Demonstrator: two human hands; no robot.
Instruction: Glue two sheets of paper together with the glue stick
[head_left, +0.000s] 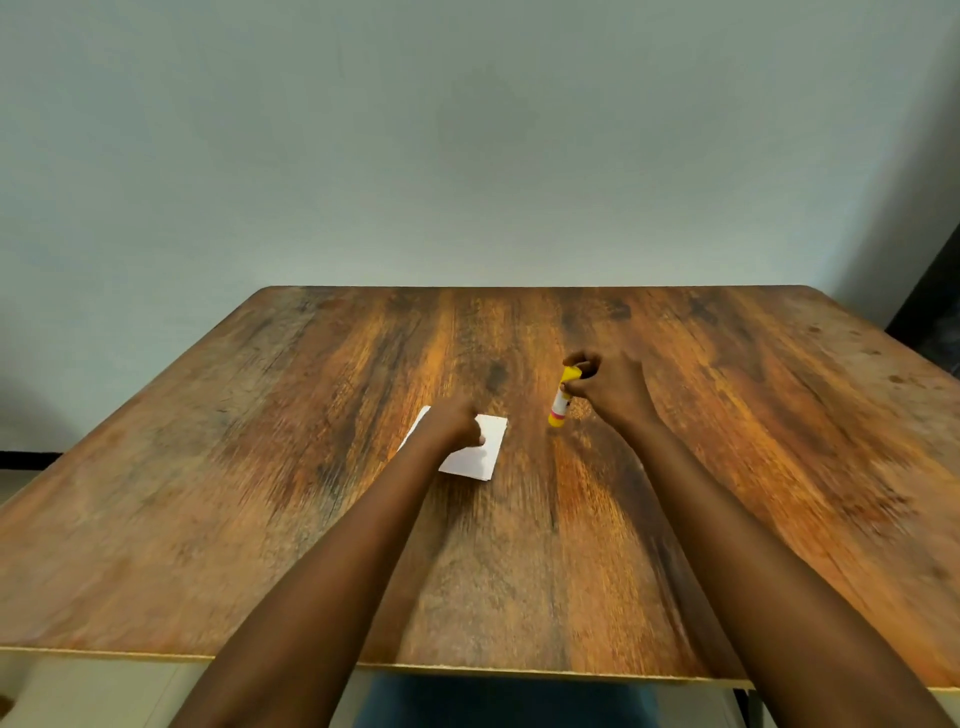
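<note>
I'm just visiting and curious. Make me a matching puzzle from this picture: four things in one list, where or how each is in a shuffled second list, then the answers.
1. white paper sheet
2. yellow and white glue stick
3. left hand
4. brown wooden table

A. pinched near its top by the right hand
B. carries everything else
C. lies flat, partly under the left hand
D. rests on the paper

Pairs: 1-C, 2-A, 3-D, 4-B.

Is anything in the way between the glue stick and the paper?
Nothing visible. Only bare table lies between the glue stick, held by the right hand, and the paper. The left hand covers part of the paper.
</note>
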